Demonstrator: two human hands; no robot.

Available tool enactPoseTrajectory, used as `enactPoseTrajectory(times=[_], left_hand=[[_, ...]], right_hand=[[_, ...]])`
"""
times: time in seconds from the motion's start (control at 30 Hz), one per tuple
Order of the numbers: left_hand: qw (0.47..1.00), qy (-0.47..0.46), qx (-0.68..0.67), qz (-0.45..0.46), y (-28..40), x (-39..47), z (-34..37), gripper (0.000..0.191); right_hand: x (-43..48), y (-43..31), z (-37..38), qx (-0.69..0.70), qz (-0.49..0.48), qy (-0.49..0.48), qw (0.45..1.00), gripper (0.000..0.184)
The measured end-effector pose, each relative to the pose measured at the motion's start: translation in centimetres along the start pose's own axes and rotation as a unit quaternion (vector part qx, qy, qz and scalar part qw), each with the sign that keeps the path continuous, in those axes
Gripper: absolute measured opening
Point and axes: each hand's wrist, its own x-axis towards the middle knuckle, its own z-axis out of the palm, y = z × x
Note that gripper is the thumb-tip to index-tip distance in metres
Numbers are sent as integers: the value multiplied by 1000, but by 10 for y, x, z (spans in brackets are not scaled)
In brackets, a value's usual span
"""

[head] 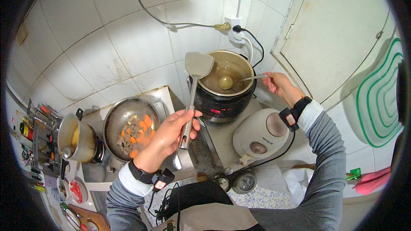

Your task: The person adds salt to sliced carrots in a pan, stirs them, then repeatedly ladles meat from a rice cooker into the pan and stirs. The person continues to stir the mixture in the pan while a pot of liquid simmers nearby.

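Observation:
My left hand grips the handle of a metal wok spatula. The flat blade is raised beside the near-left rim of a black electric cooker. My right hand holds the thin handle of a ladle, whose bowl sits in brownish liquid inside the cooker's pot. Left of my left wrist, a steel wok stands on the stove with sliced carrots and pieces of cooked meat. My left hand and forearm overlap its right side.
A white Joyoung appliance stands right of the cooker, its black cord running along the counter. At far left are a pot with a ladle in it, a bowl of chopped red food and a wooden cutting board. Plugs fill a wall socket strip.

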Motion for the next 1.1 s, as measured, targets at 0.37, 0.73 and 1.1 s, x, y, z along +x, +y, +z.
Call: enactPoseTrajectory(times=[0.37, 0.73, 1.1], left_hand=[[1000, 3, -18, -18, -1, 32, -1, 32], [999, -13, -35, -34, -11, 55, -6, 28], [997, -30, -45, -59, -11, 39, -2, 37]], right_hand=[[-11, -4, -24, 72, 15, 13, 997, 21], [-47, -44, -23, 42, -47, -14, 998, 23], [-79, -70, 17, 16, -81, -35, 996, 25]])
